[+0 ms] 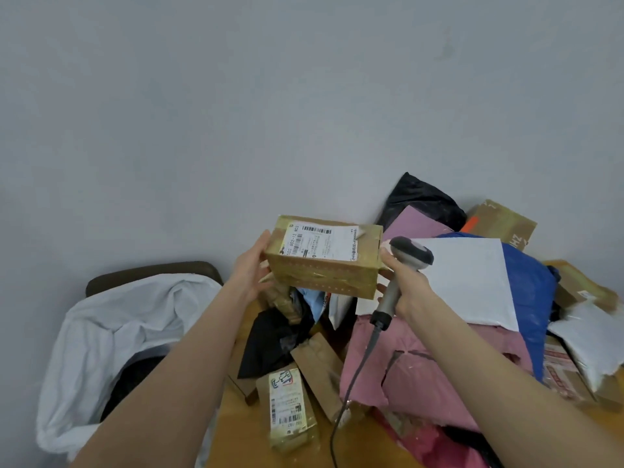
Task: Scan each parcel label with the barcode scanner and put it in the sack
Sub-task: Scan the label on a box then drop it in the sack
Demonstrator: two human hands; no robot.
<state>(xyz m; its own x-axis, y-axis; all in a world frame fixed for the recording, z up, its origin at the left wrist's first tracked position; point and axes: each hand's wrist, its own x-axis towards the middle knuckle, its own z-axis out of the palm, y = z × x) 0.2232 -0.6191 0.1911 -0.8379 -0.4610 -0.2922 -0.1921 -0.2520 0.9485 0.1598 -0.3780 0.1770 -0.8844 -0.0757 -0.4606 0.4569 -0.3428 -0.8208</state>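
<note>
Left hand point(251, 265) holds one end of the tan taped cardboard box point(324, 268), white label point(320, 243) facing up. Right hand point(405, 285) grips the grey corded barcode scanner point(410, 253) just beside the box. Best to tilt the scanner's head onto the barcode. The white cloth sack point(118, 319) lies open below the left forearm.

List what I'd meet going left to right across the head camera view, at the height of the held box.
white sack → cardboard box → barcode scanner → white mailer → blue bag
</note>
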